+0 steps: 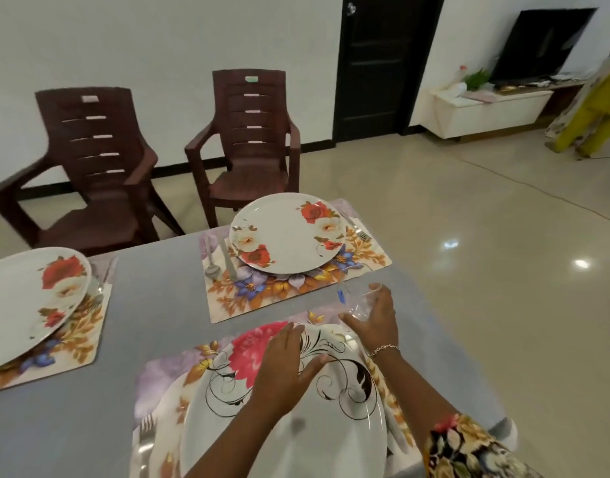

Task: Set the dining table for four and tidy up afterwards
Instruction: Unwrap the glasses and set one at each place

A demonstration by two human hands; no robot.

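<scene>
Table-setting in progress: a person's right hand [376,320], a bracelet [384,349] at the wrist, grips a clear glass [360,303], fingers and thumb curled round its side. The glass is over the grey desk [152,305], just beyond the near plate [331,443] and close to the near right corner of the far mat [296,294]; whether it touches the desk cannot be told. The left hand [288,365] lies open on the near plate, fingers straight, by its pink flower and black scrollwork. That plate sits on the near mat [158,381], with a fork [145,439] beside it on the left. On the far mat, the far plate [284,232], printed with red and white roses, has a spoon [212,262] and knife [228,262] on its left and a second fork [360,232] on its right. The left plate [27,298], in the same rose pattern, rests on the left mat [79,343], with cutlery partly hidden beside it. A left chair [100,160] and a right chair [252,132], both brown, stand back from the desk before a white wall. Beyond are a dark door [383,63], a TV [541,43] above a white cabinet [486,112], and, at the right edge, another person in yellow [593,108].
</scene>
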